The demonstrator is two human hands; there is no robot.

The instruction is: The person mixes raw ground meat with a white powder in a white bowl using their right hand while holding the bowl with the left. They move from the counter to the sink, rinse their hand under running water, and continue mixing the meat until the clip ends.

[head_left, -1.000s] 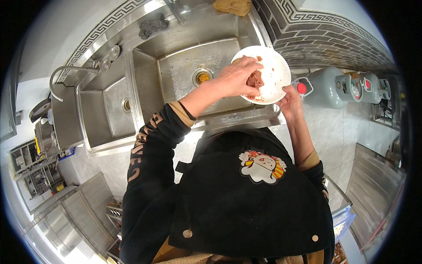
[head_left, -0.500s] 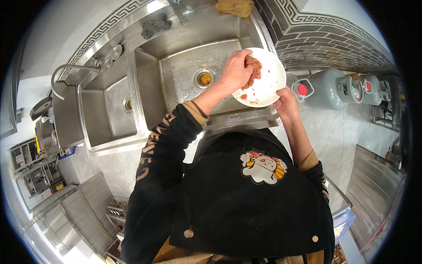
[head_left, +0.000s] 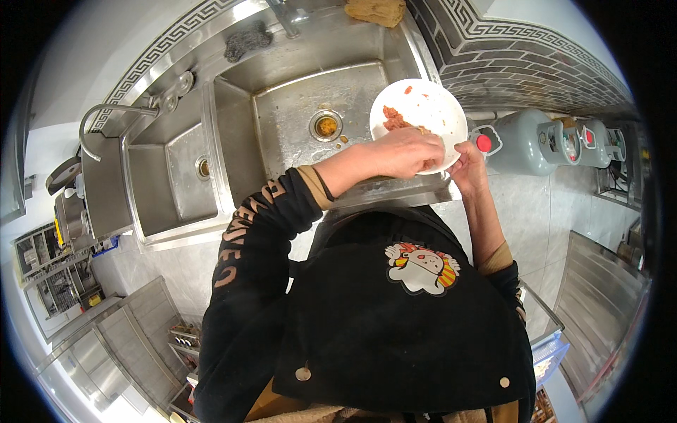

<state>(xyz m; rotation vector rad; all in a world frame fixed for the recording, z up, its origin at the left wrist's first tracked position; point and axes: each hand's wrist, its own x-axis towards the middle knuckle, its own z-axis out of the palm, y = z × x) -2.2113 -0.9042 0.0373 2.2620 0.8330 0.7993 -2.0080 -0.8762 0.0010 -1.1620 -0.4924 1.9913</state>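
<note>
Loosely clumped, reddish-brown meat [head_left: 393, 120] in white dish [head_left: 438, 107]; left hand [head_left: 409, 153] curled, grip unclear; right hand [head_left: 468, 168] pinching dish.

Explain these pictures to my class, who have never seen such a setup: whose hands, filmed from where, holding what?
No machine here: a person works with two bare hands. One wide fisheye camera, worn on the head, looks down, so straight edges bend near the rim. The right hand holds the edge of a round white dish. On it lies a reddish-brown, meat-like clump. The left hand curls over the dish; its fingertips are hidden, so its grip is unclear. Beside the dish, a large rectangular steel sink basin has yellowish scraps at its drain.
</note>
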